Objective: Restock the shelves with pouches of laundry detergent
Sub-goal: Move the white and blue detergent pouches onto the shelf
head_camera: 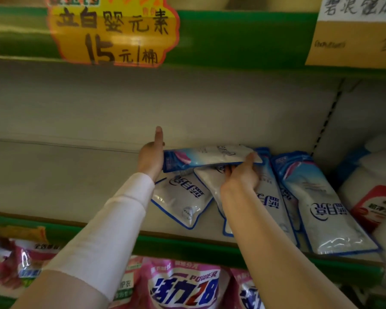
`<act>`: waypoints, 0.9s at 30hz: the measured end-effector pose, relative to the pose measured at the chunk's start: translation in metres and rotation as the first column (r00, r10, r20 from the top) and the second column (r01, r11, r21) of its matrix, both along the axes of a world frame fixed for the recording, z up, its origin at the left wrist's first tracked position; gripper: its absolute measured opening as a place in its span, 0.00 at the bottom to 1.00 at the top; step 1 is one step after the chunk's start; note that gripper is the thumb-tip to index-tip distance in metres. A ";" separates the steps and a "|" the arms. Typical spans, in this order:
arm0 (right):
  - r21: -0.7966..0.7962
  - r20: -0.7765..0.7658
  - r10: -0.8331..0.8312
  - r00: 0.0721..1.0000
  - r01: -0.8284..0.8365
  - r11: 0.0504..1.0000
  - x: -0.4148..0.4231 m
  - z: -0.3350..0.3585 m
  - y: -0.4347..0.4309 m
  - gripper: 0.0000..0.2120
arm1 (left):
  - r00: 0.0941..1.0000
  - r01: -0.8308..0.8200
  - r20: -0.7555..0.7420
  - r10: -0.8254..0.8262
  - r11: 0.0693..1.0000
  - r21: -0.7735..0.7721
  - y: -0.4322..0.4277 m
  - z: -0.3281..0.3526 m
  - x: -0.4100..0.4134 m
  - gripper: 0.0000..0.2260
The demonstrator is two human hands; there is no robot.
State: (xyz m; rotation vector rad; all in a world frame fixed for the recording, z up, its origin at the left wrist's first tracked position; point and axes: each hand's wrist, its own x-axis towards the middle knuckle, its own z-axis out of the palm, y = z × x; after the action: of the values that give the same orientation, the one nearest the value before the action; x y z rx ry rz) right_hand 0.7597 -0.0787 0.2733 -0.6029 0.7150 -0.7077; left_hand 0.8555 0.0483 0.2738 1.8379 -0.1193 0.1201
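A blue-and-white detergent pouch (207, 156) is held flat above the shelf (65, 181), over other pouches. My left hand (151, 156) holds its left end, thumb pointing up. My right hand (243, 172) grips its right edge, thumb on top and fingers underneath. Below it lie a white pouch (178, 201) and another (270, 197) under my right wrist. A further pouch (321, 206) leans to the right of them.
The shelf's left half is bare grey metal with a green front rail (187, 246). White bottles with a red label (372, 197) stand at the right. Pink pouches (183, 286) fill the shelf below. A yellow price sign (114, 30) hangs above.
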 end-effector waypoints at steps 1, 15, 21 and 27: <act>-0.029 -0.007 0.019 1.000 -0.020 0.999 0.004 -0.005 0.003 0.18 | 0.999 0.036 0.004 -0.036 0.999 -0.001 -0.001 -0.002 -0.003 0.30; -0.208 0.176 0.020 0.984 0.018 0.978 0.021 -0.012 0.013 0.07 | 0.971 0.105 0.202 -0.125 0.989 0.107 0.023 0.002 0.000 0.25; -0.260 0.264 0.143 0.954 -0.072 0.963 0.016 -0.001 0.014 0.09 | 0.835 0.539 -0.111 -0.539 0.842 -0.030 0.016 0.014 0.000 0.17; -0.401 0.198 0.330 0.923 -0.231 0.887 0.025 0.014 0.013 0.08 | 0.827 0.551 -0.071 -0.558 0.828 -0.102 0.023 0.008 -0.006 0.08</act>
State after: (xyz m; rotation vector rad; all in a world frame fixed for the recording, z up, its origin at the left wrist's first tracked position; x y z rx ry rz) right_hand 0.7843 -0.0652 0.2870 -0.9216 0.2346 -0.6361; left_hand 0.8490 0.0714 0.2814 1.6578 -0.5699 -0.3726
